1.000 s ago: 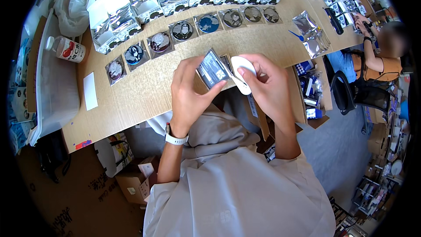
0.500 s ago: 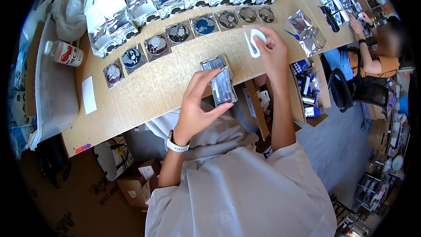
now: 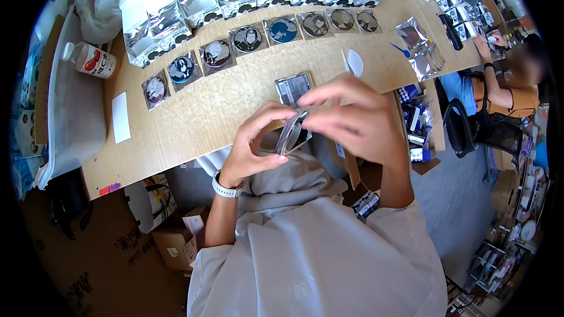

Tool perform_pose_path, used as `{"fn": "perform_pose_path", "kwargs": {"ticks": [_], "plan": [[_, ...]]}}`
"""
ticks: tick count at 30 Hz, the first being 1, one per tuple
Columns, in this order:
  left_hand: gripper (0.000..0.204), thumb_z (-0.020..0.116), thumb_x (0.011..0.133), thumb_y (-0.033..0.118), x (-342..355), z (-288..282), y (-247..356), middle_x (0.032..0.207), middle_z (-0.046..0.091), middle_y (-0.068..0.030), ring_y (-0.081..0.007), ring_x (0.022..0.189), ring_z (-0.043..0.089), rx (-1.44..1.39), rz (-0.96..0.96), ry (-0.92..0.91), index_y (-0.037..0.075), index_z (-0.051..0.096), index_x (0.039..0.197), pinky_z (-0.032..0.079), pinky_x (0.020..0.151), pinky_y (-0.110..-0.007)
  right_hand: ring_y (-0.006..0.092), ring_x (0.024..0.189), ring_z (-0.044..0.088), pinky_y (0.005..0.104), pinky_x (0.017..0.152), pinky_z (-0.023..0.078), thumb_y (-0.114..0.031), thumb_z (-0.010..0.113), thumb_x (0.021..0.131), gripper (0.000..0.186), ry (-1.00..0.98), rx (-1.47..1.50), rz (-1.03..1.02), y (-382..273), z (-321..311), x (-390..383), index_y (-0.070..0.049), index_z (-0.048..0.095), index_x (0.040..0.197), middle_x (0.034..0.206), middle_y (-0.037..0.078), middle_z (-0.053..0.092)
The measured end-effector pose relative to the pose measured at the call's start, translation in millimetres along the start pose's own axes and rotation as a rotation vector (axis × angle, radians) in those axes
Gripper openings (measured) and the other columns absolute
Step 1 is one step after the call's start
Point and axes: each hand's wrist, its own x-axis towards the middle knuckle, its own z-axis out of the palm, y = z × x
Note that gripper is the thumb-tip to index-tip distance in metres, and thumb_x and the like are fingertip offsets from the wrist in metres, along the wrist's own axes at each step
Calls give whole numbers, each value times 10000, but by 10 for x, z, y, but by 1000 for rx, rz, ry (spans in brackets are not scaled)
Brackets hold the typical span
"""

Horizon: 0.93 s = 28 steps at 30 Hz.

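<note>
My left hand [image 3: 249,147] grips a small stack of round badges in clear packets [image 3: 289,135], turned edge-on above the table's front edge. Fingers of my right hand [image 3: 358,118] reach to the stack's right side; motion blurs them, so whether they pinch a packet is unclear. Just beyond both hands, another flat packet [image 3: 292,89] lies on the table, dark side up. A white oval piece with a narrow strip [image 3: 355,63] rests farther right. Behind runs a curved row of packaged round badges with printed figures, including a blue one [image 3: 283,30].
Open white boxes [image 3: 235,10] filled with silvery packets line the back. A clear plastic bin [image 3: 79,123] and a bottle [image 3: 94,60] stand left, near a white card [image 3: 120,117]. At right lie a blue spoon [image 3: 400,50] and silver pouch [image 3: 424,53]. A co-worker [image 3: 499,85] sits beyond.
My right hand has put down the white piece and moved down-left to the stack. The left hand has tilted the stack edge-on, leaving one packet on the table beyond it.
</note>
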Motion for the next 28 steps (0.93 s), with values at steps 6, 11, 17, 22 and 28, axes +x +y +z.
{"fn": "perform_pose_path", "kwargs": {"ticks": [6, 11, 17, 22, 28], "plan": [[671, 863, 730, 254, -53, -86, 13, 1282, 618, -126, -258, 1206, 583, 56, -59, -91, 2, 637, 1310, 399, 1102, -397, 216, 894, 656, 334, 743, 527, -87, 837, 700, 130, -198, -20, -104, -65, 13, 63, -54, 740, 781, 1132, 46, 741], [661, 873, 727, 207, -85, -50, 45, 1318, 612, -122, -252, 1271, 558, -13, -120, -92, -10, 630, 1303, 368, 1142, -389, 196, 890, 664, 339, 756, 544, -116, 819, 682, 128, -271, -159, -163, -77, 21, 32, -68, 733, 764, 1101, 7, 747], [709, 871, 755, 251, -127, -74, -5, 1382, 587, -153, -260, 1339, 521, -128, -202, -144, -53, 606, 1338, 331, 1179, -402, 197, 872, 679, 334, 747, 554, -93, 811, 703, 119, -245, -163, -188, -109, 58, 27, -51, 724, 774, 1041, 32, 749], [885, 888, 731, 433, -172, -119, -89, 1404, 573, -215, -305, 1359, 513, -327, -310, -215, -125, 585, 1346, 315, 1191, -423, 210, 822, 704, 318, 693, 564, -45, 806, 773, 102, -203, 23, 14, -141, -42, 92, -9, 732, 833, 967, 73, 751], [1060, 876, 634, 665, -183, -85, -214, 1202, 703, -231, -322, 1134, 691, -344, -327, -186, -136, 618, 1279, 486, 1048, -400, 217, 697, 690, 312, 655, 537, -43, 721, 870, 56, -289, 237, 345, -170, -72, 158, 7, 725, 895, 846, 120, 725]]}}
